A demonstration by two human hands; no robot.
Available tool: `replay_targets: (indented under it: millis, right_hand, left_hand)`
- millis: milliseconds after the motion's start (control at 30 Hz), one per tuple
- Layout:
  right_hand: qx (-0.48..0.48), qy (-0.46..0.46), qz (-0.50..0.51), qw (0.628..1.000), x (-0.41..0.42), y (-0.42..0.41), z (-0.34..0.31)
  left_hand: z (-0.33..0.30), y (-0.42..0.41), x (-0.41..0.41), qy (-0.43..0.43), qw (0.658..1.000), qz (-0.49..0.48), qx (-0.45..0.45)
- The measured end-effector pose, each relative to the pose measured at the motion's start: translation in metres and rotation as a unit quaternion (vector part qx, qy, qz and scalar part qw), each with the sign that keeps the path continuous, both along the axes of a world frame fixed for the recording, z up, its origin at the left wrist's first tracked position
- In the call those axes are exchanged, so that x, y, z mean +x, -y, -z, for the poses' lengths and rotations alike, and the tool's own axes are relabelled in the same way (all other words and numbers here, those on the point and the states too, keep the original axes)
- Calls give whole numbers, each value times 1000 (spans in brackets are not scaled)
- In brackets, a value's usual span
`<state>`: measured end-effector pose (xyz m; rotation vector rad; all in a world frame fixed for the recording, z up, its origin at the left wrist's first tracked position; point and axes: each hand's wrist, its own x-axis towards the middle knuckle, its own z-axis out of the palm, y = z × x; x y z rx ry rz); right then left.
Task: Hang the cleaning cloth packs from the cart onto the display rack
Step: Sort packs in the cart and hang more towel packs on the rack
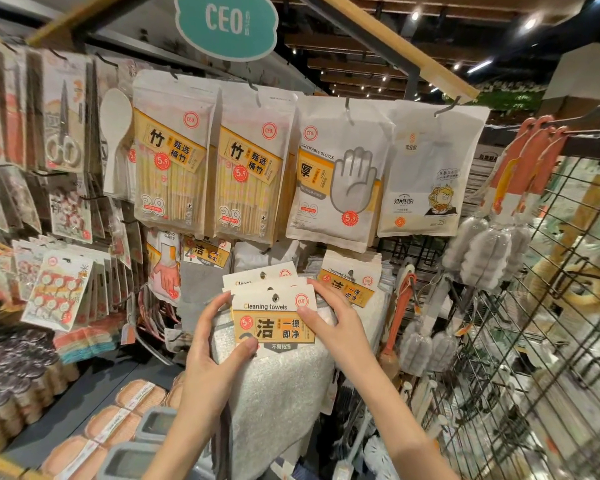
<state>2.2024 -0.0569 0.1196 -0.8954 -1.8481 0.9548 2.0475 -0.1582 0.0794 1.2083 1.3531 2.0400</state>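
Hands, left (211,341) and right (329,317), pinch the cloth packs (274,320) by their card edges, below the chopstick bags (253,168), with hung cloth packs (352,282) just right and brushes (406,306) beyond.

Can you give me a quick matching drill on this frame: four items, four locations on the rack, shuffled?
Items:
1. disposable gloves pack
2. cleaning towels pack
3. white spoon
4. bottle brushes

Locations:
A. far right, on the wire grid side
B. held in both hands, low centre
C. top row, right of the two bamboo packs
D. top row, left of the two bamboo packs

Pairs: 1-C, 2-B, 3-D, 4-A
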Motion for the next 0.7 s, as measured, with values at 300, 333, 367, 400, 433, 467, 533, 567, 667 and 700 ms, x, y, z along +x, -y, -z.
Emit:
replay_targets:
  millis: [300, 333, 367, 400, 433, 467, 533, 567, 667, 700]
  right_hand:
    - [12, -66, 26, 997, -1, 10, 1]
    - [11, -74, 33, 997, 0, 10, 2]
    - [12, -83, 38, 996, 0, 9, 1]
    - [12, -90, 40, 995, 1, 8, 1]
    - [7, -96, 41, 995, 2, 7, 1]
    - [0, -100, 40, 994, 2, 5, 0]
    - [-6, -104, 34, 994, 4, 3, -2]
    - [-6, -106, 32, 994, 5, 2, -3]
    - [-5, -119, 32, 992, 4, 0, -3]
    - [-2, -123, 36, 992, 3, 0, -2]
  left_hand:
    - [1, 0, 3, -4, 999, -35, -17]
    - [1, 0, 2, -4, 999, -39, -19]
    - [0, 0, 1, -7, 999, -40, -22]
    - [0, 0, 0, -13, 999, -37, -25]
    - [-1, -1, -1, -21, 999, -29, -27]
    - [-3, -1, -2, -28, 999, -19, -31]
    - [-6, 0, -3, -32, 999, 2, -38]
    - [-7, 0, -3, -29, 999, 8, -40]
    - [-4, -1, -3, -1, 999, -8, -40]
    - [-3, -2, -2, 8, 999, -14, -38]
